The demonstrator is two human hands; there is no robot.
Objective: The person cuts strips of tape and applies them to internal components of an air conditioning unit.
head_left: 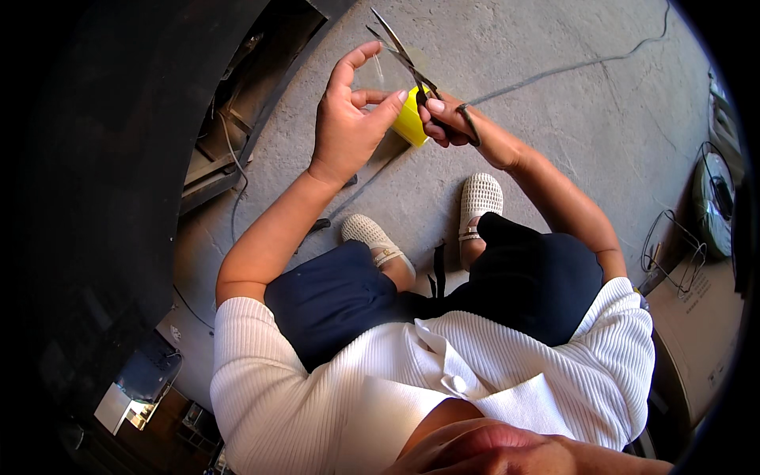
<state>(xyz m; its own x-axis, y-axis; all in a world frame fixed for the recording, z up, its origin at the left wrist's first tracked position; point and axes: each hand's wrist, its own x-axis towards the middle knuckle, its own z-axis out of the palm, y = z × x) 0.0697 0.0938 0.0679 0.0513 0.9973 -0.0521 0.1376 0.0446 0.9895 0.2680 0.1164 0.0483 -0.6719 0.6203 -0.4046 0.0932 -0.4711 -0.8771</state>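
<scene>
My right hand (448,123) is closed round the black handles of a pair of scissors (406,63), whose metal blades point up and to the left, slightly apart. Facing it, my left hand (352,115) has its index finger and thumb curved about a piece of clear plastic film (378,73), hard to make out against the floor. The scissor blades cross beside this film, near the left index fingertip. A bright yellow piece (410,120) shows between my two hands, just beyond the left thumb; whether it joins the film I cannot tell.
A large black cabinet (119,174) with an open side stands at the left. A cable (546,77) runs over the concrete floor (554,36). At the right are a cardboard box (701,332) and tangled wire (685,253). My feet in woven shoes (481,196) are below my hands.
</scene>
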